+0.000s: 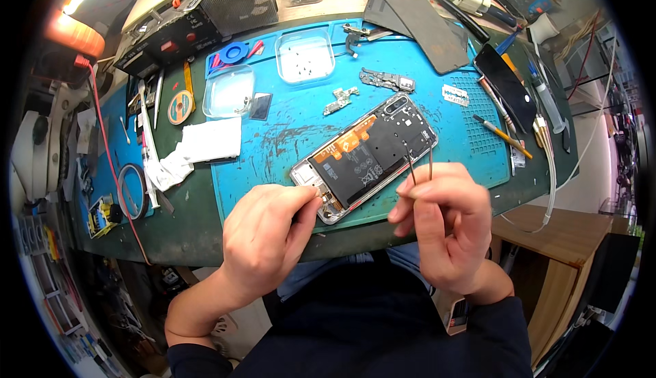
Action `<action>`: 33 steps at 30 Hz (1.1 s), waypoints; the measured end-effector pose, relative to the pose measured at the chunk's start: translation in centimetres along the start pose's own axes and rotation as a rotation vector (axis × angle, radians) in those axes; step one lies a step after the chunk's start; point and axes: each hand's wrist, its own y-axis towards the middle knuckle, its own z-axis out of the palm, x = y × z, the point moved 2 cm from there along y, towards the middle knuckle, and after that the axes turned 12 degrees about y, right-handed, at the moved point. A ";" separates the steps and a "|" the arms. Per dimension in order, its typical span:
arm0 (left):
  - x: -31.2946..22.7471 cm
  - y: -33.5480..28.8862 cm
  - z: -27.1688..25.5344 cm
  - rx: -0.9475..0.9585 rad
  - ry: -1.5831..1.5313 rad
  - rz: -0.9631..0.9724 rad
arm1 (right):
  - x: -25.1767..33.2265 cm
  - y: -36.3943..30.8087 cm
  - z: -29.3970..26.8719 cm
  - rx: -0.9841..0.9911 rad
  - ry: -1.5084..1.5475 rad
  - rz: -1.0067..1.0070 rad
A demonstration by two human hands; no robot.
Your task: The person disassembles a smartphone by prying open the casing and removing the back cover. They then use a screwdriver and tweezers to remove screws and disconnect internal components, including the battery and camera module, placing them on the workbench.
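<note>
An opened smartphone (369, 156) lies tilted on the blue work mat, its black battery (352, 173) and orange flex cable (347, 140) bare. My left hand (263, 234) is closed, thumb and forefinger pinched together at the phone's lower left end. What sits between those fingertips is hidden. In my right hand (447, 221) are thin dark tweezers (431, 161), their two prongs apart and pointing up over the phone's right part. Beyond the phone lie a small circuit board (339, 101) and a grey frame piece (387, 80).
Clear trays (305, 81) with tiny screws stand at the back of the blue mat (273, 152). White wipes (212, 139) and a solder spool (181, 107) are on the left. A razor blade (455, 95), a yellow-handled tool (502, 136) and a dark phone screen (504, 86) lie right.
</note>
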 end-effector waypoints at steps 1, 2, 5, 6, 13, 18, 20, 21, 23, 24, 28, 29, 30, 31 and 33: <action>0.0 -0.1 -0.1 -0.002 -0.003 -0.006 | 0.2 0.1 -0.3 0.058 -0.006 0.025; -0.1 -0.1 -0.2 -0.003 0.008 -0.009 | 0.3 0.3 -0.5 0.116 -0.012 0.050; -0.5 -0.2 -0.2 -0.011 0.030 -0.024 | -0.2 0.8 -0.9 0.163 -0.036 0.064; -0.6 -0.3 -0.1 -0.018 0.030 -0.036 | -0.6 0.7 -1.0 0.173 -0.032 0.063; -1.3 -0.8 0.8 -0.110 0.087 -0.053 | -0.5 0.3 0.6 0.378 -0.272 -0.193; -2.5 -1.1 0.4 -0.036 0.117 -0.106 | -1.5 -0.9 1.1 0.284 -0.315 -0.205; -2.6 -1.2 0.4 -0.026 0.124 -0.135 | -1.5 -0.6 0.8 0.305 -0.363 -0.274; -2.8 -1.1 0.4 -0.029 0.131 -0.155 | -1.6 -0.8 0.7 0.300 -0.389 -0.274; -3.0 -1.1 0.7 -0.077 0.143 -0.174 | -1.6 -0.7 0.8 0.311 -0.385 -0.272; -3.0 -1.1 0.9 -0.101 0.149 -0.184 | -1.6 -0.6 0.9 0.316 -0.383 -0.271; -3.4 -0.8 0.9 -0.075 0.165 -0.215 | -1.8 -0.6 0.9 0.342 -0.409 -0.292; -3.5 -0.6 0.9 -0.079 0.168 -0.218 | -1.9 -0.8 1.0 0.329 -0.413 -0.302; -3.6 -0.5 0.9 -0.075 0.177 -0.218 | -2.0 -0.8 1.0 0.330 -0.420 -0.301; -3.6 -0.5 0.9 -0.070 0.183 -0.219 | -1.9 -0.8 1.0 0.330 -0.428 -0.296; -3.6 -0.5 0.9 -0.058 0.188 -0.220 | -2.0 -0.8 1.1 0.319 -0.435 -0.292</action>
